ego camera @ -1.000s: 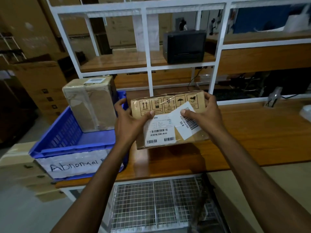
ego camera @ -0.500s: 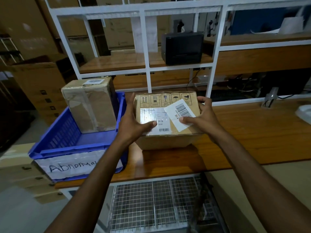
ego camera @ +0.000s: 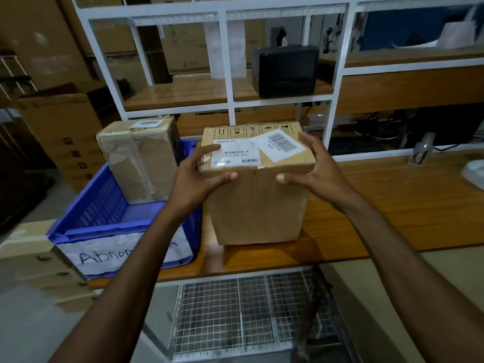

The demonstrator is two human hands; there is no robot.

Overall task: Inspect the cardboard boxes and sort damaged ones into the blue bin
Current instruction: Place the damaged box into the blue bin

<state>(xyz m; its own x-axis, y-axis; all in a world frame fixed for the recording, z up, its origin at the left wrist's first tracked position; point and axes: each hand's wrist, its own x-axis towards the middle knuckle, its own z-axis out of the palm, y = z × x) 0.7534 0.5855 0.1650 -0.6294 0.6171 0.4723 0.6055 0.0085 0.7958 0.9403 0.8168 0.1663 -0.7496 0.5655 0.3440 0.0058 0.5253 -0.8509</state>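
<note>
Left hand point(ego camera: 199, 176) and right hand point(ego camera: 317, 171) grasp one box point(ego camera: 258, 205), long axis vertical, on the table point(ego camera: 392, 205); a second box point(ego camera: 138, 161) stands upright in the blue bin point(ego camera: 104, 205) at nine o'clock.

A plain brown box point(ego camera: 258, 205) is marked with white barcoded labels point(ego camera: 235, 153) and a row of black symbols point(ego camera: 251, 131). A blue bin point(ego camera: 99, 205) with slotted walls is fronted by a white sign point(ego camera: 104, 255) lettered in black. The table point(ego camera: 392, 205) is grained orange-brown.

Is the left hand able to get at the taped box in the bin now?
Probably, once freed: the left hand grips the labelled box, but the taped box stands close beside it in the open bin, with nothing between.
</note>
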